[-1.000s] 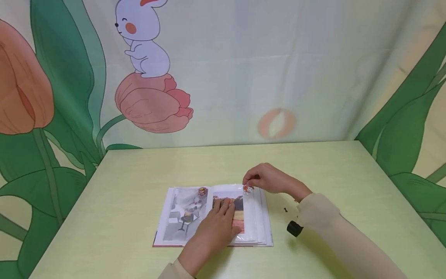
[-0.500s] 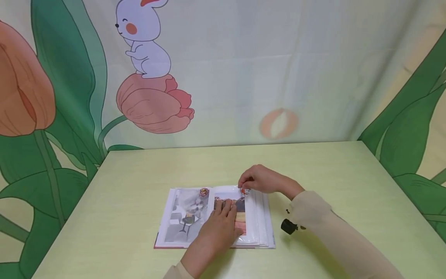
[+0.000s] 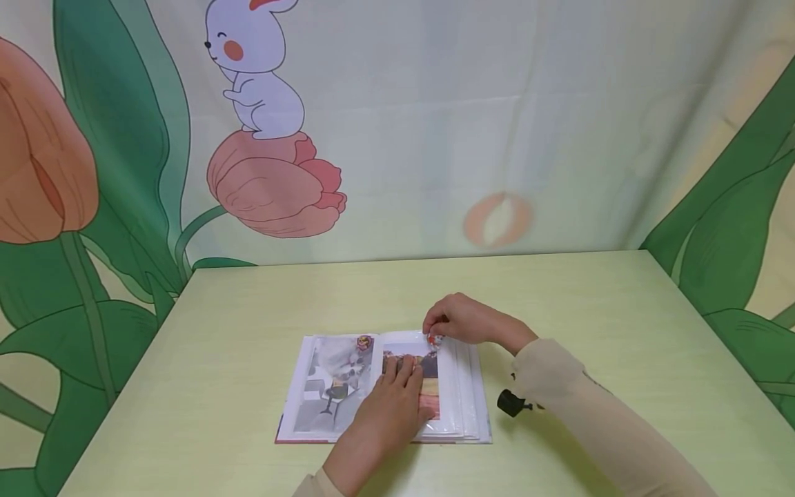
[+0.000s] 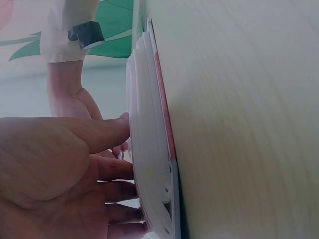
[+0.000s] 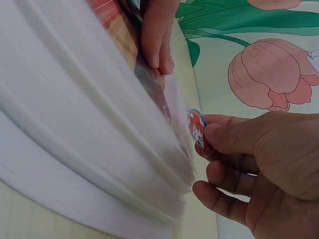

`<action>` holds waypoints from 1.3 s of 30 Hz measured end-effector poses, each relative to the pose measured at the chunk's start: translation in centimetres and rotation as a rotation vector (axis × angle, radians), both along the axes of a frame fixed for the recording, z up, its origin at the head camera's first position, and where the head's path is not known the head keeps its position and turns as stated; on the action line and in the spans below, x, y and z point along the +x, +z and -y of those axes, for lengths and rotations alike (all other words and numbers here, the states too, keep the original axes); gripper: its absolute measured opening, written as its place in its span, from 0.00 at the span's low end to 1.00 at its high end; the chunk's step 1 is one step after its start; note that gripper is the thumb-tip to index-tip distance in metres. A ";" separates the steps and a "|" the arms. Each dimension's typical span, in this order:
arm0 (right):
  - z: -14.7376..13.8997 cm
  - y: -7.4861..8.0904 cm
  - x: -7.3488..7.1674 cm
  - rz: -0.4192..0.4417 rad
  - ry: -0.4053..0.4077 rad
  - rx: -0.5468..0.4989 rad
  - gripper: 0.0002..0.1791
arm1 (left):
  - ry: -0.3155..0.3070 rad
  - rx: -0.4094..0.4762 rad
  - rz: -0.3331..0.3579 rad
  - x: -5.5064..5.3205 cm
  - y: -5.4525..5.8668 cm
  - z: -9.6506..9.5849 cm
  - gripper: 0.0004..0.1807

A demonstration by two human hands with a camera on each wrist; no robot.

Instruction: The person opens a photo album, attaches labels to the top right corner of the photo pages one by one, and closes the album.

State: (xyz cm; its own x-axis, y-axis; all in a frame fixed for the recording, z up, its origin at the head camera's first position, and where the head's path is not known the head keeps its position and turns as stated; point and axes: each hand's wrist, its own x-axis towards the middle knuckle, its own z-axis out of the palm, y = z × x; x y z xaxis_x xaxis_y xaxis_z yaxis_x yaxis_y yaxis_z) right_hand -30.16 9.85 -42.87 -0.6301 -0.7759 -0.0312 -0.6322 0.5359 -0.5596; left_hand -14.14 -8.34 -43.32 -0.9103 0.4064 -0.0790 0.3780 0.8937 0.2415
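Observation:
A photo album lies open on the table, a picture in a clear sleeve on each page. My left hand rests with straight fingers on the right page's photo; in the left wrist view its fingers lie over the thick stack of pages. Between thumb and index finger my right hand pinches a small red and white sticker with a cartoon figure, right at the upper corner of that photo. Another round sticker sits at the top right of the left page's grey picture.
A black wrist camera hangs under the right sleeve. The pale yellow-green table stretches around the album. Behind it hangs a curtain printed with tulips and a rabbit.
My right hand has moved slightly left and down, bringing the sticker from beyond the photo's right edge onto its upper right corner. My left hand stays on the page.

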 end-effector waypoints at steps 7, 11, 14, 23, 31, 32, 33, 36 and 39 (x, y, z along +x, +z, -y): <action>0.0 -0.4 -0.2 -0.008 0.009 0.016 0.06 | -0.004 0.004 -0.015 -0.1 -0.1 -0.1 0.37; 0.0 -0.4 -0.2 -0.020 0.011 0.025 0.07 | -0.007 0.002 -0.013 -0.1 0.0 -0.2 0.38; 0.1 -0.5 -0.3 -0.038 0.014 0.032 0.07 | -0.004 0.004 -0.002 -0.1 0.0 -0.2 0.38; 0.3 -1.2 0.4 -0.088 -0.027 0.033 0.06 | 0.020 0.012 0.022 -0.1 0.0 -0.3 0.38; 0.4 -2.2 0.9 -0.186 -0.060 0.031 0.05 | 0.016 0.006 0.022 -0.1 0.2 -0.3 0.38; 0.4 -2.3 0.9 -0.198 -0.060 0.026 0.05 | 0.017 0.007 0.023 -0.1 0.2 -0.3 0.38; 0.4 -2.4 0.9 -0.210 -0.060 0.023 0.06 | 0.018 0.008 0.023 -0.1 0.1 -0.3 0.38; 0.3 -2.5 1.1 -0.235 -0.071 0.011 0.10 | 0.017 0.006 0.020 -0.2 0.1 -0.3 0.38; 0.3 -2.6 1.2 -0.251 -0.086 0.005 0.13 | 0.017 0.012 0.017 -0.2 0.0 -0.3 0.38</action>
